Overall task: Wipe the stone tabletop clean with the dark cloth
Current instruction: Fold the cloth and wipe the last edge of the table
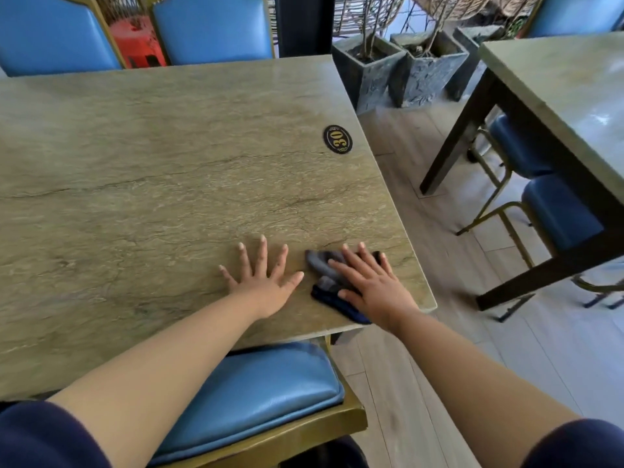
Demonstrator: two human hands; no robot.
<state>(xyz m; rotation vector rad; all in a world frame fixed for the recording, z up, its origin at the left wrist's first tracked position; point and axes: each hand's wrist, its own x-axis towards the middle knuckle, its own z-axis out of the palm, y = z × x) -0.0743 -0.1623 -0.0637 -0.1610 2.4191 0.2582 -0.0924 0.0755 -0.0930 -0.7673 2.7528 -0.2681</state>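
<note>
Mostly the frame is one big stone counter (169, 157), greenish-brown with dark veins, near right corner close to the camera. Second counter (567, 96) of the same stone off to the right, dark legs, blue stools (560, 211) tucked under it. Blue padded chair (250, 393) with a gold frame pushed in at the near edge, between the two forearms; two more blue chair backs (216, 25) at the far side. Grey square planters (398, 69) on the wood floor past the far right corner. Left hand (266, 282) lies flat on the bare stone, palm down, fingers spread wide, holding nothing. Right hand (374, 285) is just beside it, also flat and palm down, fingers extended, pressing on the dark cloth (324, 265). Cloth is crumpled, grey and navy, on the stone by the near right corner, sticking out left of and below the fingers. Black oval "30" number plate (338, 139) sits near the right edge, well apart from both hands.
</note>
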